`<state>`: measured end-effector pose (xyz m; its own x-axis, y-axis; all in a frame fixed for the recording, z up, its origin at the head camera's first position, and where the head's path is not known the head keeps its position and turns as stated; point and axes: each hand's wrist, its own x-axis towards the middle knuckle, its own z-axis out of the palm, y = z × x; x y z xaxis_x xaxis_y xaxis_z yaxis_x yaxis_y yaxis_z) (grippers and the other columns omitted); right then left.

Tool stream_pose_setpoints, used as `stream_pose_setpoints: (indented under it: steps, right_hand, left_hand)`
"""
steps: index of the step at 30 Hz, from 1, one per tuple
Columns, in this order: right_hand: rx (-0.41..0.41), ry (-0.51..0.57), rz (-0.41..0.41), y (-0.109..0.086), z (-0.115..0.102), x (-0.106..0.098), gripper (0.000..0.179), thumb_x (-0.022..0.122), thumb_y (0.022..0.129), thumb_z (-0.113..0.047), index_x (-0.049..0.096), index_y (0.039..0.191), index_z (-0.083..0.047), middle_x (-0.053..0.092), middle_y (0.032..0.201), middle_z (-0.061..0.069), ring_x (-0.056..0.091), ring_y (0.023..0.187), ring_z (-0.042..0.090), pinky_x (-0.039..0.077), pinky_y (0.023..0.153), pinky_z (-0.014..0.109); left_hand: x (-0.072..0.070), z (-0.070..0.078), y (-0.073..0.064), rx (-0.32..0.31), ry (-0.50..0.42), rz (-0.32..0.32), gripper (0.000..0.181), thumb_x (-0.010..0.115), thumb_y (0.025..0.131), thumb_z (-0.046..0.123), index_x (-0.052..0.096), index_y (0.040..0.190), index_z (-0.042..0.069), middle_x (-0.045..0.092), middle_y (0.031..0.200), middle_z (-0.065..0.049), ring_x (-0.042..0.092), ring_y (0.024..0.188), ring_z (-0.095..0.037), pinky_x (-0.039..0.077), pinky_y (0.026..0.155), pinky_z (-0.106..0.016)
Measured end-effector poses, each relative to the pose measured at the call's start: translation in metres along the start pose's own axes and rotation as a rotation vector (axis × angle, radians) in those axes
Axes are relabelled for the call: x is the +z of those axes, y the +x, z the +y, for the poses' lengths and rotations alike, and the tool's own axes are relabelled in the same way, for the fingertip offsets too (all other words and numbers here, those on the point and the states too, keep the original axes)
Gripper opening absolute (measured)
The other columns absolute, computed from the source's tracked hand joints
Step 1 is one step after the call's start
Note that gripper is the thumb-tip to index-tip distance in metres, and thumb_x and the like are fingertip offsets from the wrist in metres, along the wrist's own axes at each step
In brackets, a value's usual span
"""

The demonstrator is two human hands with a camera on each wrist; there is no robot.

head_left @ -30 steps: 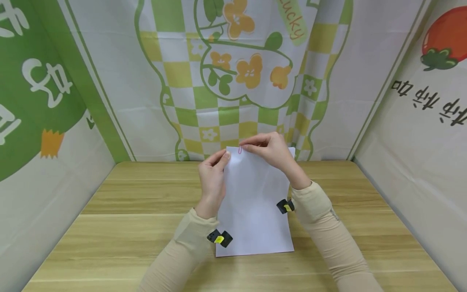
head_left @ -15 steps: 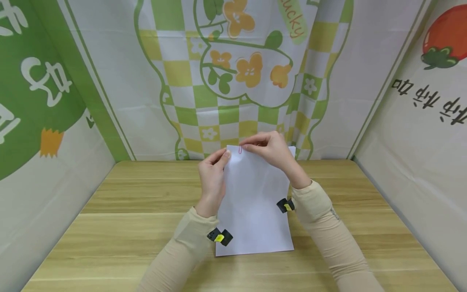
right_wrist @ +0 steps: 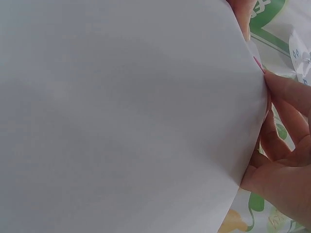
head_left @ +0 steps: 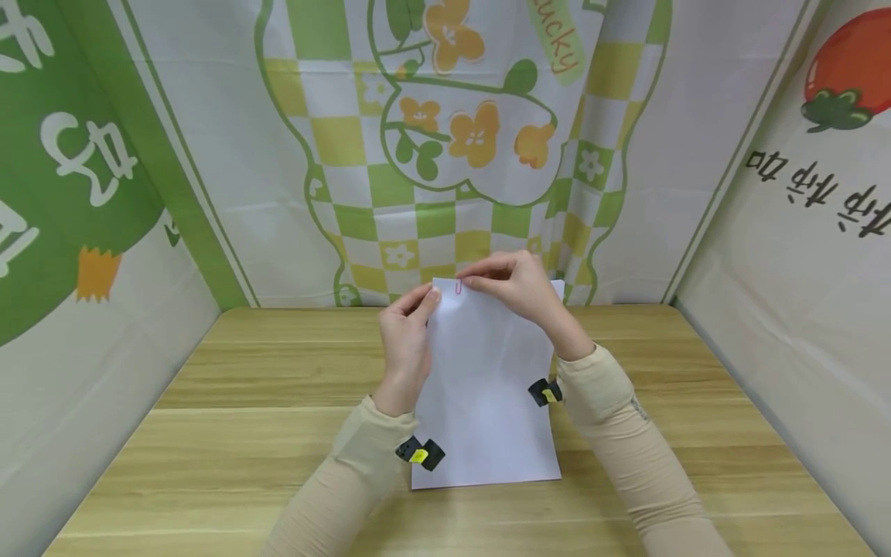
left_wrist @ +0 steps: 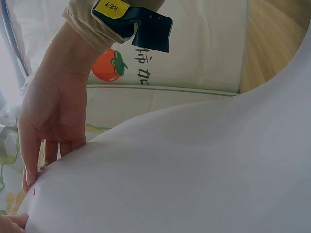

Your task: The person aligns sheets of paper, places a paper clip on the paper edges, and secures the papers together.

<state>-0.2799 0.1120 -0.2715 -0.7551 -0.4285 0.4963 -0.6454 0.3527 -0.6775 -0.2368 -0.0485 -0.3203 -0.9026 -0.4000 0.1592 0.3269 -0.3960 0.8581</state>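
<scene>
White paper [head_left: 487,402] is held with its top edge lifted and its lower edge near the wooden table. On that top edge, left of the middle, sits a small pink paper clip [head_left: 459,286]. My left hand [head_left: 406,336] pinches the upper left corner, thumb in front and fingers behind. The right hand [head_left: 525,290] pinches the top edge right beside the clip, its fingertips at the clip's side. In the left wrist view the clip [left_wrist: 32,191] shows just under the right hand's fingertips. From the right wrist, only a sliver of the pink clip [right_wrist: 258,62] is visible.
The wooden table [head_left: 278,433] spreads around the paper on both sides. A green and yellow checked curtain [head_left: 390,186] hangs right behind it, with printed cloth walls at left and right. Both wrists carry black camera mounts with yellow labels.
</scene>
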Motion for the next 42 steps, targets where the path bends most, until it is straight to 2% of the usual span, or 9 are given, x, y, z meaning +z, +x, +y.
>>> stream_pose_setpoints:
  steps: [4,10,24,33,42]
  right_hand:
    - [0.0,0.004,-0.002,0.0003,0.0005,0.0003,0.014,0.071,0.085,-0.013,0.075,0.097,-0.007,0.072,0.097,0.009,0.064,0.078,0.017,0.05,0.066,0.021]
    - [-0.026,-0.009,0.003,0.0006,0.0021,-0.0005,0.012,0.072,0.085,-0.017,0.077,0.095,-0.013,0.073,0.093,0.004,0.064,0.075,0.01,0.052,0.067,0.023]
    - [-0.012,-0.046,0.001,-0.002,0.0024,-0.0002,0.011,0.073,0.084,-0.017,0.077,0.094,-0.014,0.071,0.09,0.003,0.065,0.079,0.011,0.053,0.069,0.025]
    - [-0.059,-0.121,0.036,-0.0026,0.0019,0.0029,0.01,0.074,0.082,-0.015,0.078,0.091,-0.014,0.073,0.089,0.002,0.063,0.08,0.012,0.05,0.069,0.026]
    - [-0.079,-0.124,0.032,-0.0029,0.0027,0.004,0.01,0.074,0.082,-0.015,0.077,0.092,-0.012,0.073,0.09,0.001,0.064,0.082,0.012,0.05,0.071,0.026]
  left_hand:
    - [0.0,-0.001,0.0003,0.0,0.0,0.006,0.021,0.066,0.084,-0.005,0.066,0.103,-0.013,0.067,0.082,0.0,0.06,0.079,-0.009,0.05,0.069,-0.018]
    - [0.0,-0.0018,0.0005,-0.004,-0.007,0.0,0.022,0.067,0.083,-0.005,0.066,0.103,-0.014,0.067,0.081,0.001,0.06,0.078,-0.009,0.05,0.069,-0.018]
    - [0.0005,-0.0055,0.0001,-0.011,-0.02,0.008,0.021,0.067,0.083,-0.006,0.066,0.102,-0.014,0.069,0.085,-0.004,0.061,0.078,-0.009,0.051,0.07,-0.018]
    - [-0.001,-0.008,0.0004,-0.023,-0.012,0.009,0.021,0.067,0.083,-0.005,0.066,0.102,-0.014,0.068,0.085,-0.003,0.061,0.079,-0.009,0.051,0.07,-0.019]
    - [-0.0018,-0.0091,0.0002,-0.027,-0.019,0.018,0.021,0.067,0.083,-0.005,0.066,0.102,-0.014,0.068,0.085,-0.001,0.061,0.078,-0.009,0.051,0.07,-0.019]
